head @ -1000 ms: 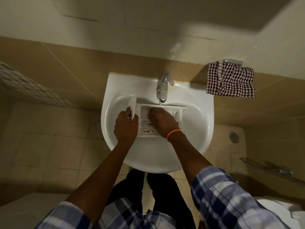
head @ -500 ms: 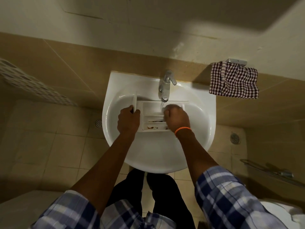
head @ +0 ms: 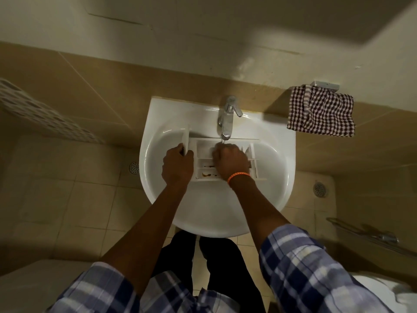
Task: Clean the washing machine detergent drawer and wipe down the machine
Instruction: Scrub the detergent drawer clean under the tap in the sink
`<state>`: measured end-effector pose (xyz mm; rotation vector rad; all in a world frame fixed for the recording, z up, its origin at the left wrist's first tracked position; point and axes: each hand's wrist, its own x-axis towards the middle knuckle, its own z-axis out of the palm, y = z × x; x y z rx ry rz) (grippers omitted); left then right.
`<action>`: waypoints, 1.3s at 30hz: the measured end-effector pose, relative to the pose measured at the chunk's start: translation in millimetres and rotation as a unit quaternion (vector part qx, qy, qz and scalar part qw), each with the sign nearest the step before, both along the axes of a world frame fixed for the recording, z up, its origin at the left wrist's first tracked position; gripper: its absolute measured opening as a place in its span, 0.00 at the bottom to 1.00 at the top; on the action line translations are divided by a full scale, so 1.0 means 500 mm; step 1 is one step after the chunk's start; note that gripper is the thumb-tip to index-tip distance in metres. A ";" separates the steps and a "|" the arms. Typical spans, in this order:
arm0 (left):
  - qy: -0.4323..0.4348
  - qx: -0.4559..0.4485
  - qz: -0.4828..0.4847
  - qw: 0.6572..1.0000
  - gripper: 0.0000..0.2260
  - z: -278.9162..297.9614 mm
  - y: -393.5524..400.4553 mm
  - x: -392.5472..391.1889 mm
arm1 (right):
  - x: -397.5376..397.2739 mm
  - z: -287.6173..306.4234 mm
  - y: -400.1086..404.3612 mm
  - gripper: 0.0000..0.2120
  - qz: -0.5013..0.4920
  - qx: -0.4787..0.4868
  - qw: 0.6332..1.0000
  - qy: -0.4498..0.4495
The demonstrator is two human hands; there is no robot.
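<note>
Two hands over a white sink (beige-tiled bathroom): left hand clamps the detergent drawer; right hand, curled, rests inside.

I see a small bathroom under dim, warm light. The upper wall is painted cream and has thin cracks; below it run large tan tiles. A white pedestal basin is fixed against the tiles, with a chrome tap at its back. To the right, a checked cloth hangs from a metal holder. The floor is beige tile with two round drains, one either side of the basin. A perforated white panel leans at far left.
</note>
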<state>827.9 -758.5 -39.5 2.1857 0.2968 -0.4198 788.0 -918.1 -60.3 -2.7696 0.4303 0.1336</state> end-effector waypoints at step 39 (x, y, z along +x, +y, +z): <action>-0.288 0.200 -0.257 0.900 0.38 0.157 0.048 -0.048 | -0.052 0.207 0.021 0.29 -0.050 0.182 0.963 -0.191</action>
